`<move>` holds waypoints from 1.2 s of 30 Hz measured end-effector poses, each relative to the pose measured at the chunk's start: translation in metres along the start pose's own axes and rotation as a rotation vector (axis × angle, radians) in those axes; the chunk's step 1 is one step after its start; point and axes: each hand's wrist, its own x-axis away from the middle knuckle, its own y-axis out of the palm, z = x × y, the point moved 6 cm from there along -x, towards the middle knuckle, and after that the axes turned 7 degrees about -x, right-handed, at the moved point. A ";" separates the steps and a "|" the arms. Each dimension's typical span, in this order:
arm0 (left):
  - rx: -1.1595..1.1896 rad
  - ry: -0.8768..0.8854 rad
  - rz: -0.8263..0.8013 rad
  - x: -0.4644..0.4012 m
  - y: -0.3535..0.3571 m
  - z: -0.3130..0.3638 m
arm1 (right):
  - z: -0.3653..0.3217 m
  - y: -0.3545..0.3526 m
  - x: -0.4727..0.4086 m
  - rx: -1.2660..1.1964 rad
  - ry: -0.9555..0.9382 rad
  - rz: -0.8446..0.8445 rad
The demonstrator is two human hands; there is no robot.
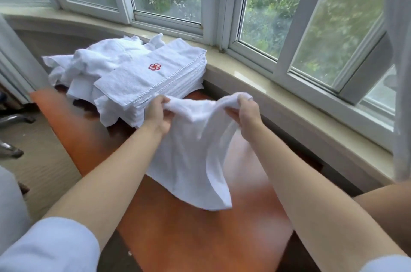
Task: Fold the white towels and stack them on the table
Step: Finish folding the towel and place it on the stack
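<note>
White terry makes up the towel held up over the near part of the surface, a glossy reddish-brown wooden top. The left hand pinches one upper corner, its fingers curled round a bunched edge, and the right hand clamps the other upper corner, with cloth spilling over its knuckles. Between the two grips the top edge sags a little, and the rest of the towel hangs below and toward the person, its lower hem draped down to the surface, where it appears to rest, crumpled and uneven. Both forearms are bare, with pale blue sleeves pushed up near the elbows. Just beyond the hands, at the far end of the surface, stands a stack of folded white towels; the top one lies flat and bears a red flower emblem. The left hand is just beside the stack's near corner, though whether it touches it cannot be told. Behind and left of the stack lies a loose heap of unfolded white towels, partly tucked against it. A pale stone windowsill runs along the far and right side of the surface, beneath white-framed windows that show green foliage outside.
</note>
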 end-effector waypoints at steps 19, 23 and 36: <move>-0.689 -0.489 0.382 0.149 -0.211 -0.171 | 0.169 -0.215 0.104 0.832 0.518 0.222; -0.584 -0.380 0.418 0.153 -0.211 -0.175 | 0.171 -0.215 0.113 0.766 0.438 0.242; -1.202 -0.245 0.440 0.166 -0.249 -0.185 | 0.172 -0.230 0.118 0.891 0.437 0.210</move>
